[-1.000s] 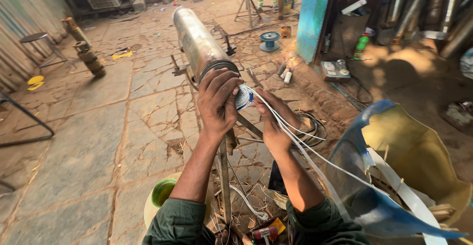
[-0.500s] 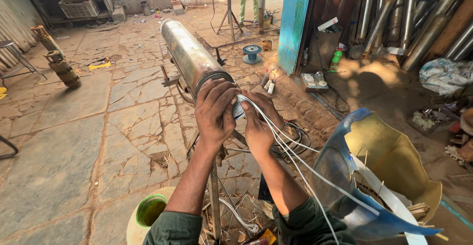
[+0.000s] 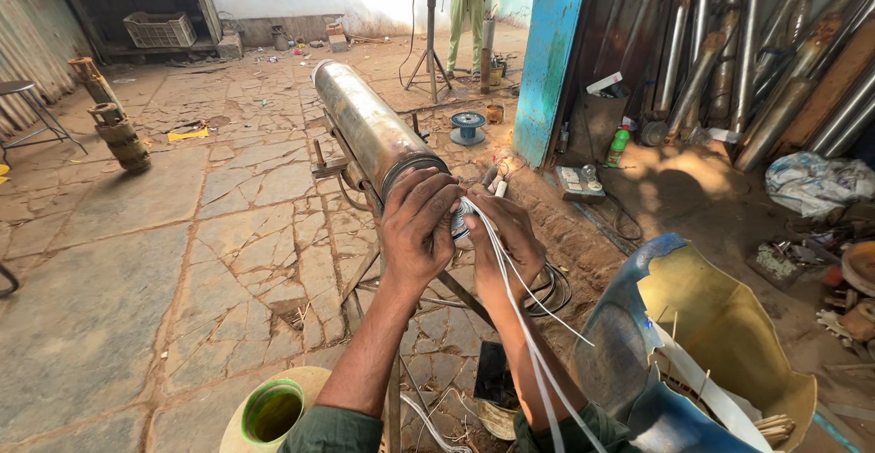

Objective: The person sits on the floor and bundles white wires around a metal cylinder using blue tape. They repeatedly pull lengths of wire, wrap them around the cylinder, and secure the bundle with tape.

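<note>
A long metal cylinder (image 3: 365, 125) lies on a low stand (image 3: 392, 280), its near end toward me. My left hand (image 3: 415, 230) covers that near end, fingers curled over it. My right hand (image 3: 501, 234) is beside it, pinching a bundle of white wires (image 3: 524, 325) that come out of the end and run down past my right forearm. The cylinder's open end itself is hidden behind my hands.
A cut blue drum (image 3: 693, 353) with white strips stands at the right. A yellow spool with a green core (image 3: 273, 412) sits at my lower left. Metal pipes (image 3: 756, 70) lean on the right wall. A person (image 3: 469, 6) stands far back beside a tripod stand (image 3: 430, 34).
My view has tilted up and shifted, showing more of the yard behind. Both hands stay at the cylinder's end, the right hand drawn closer to the left with the wires.
</note>
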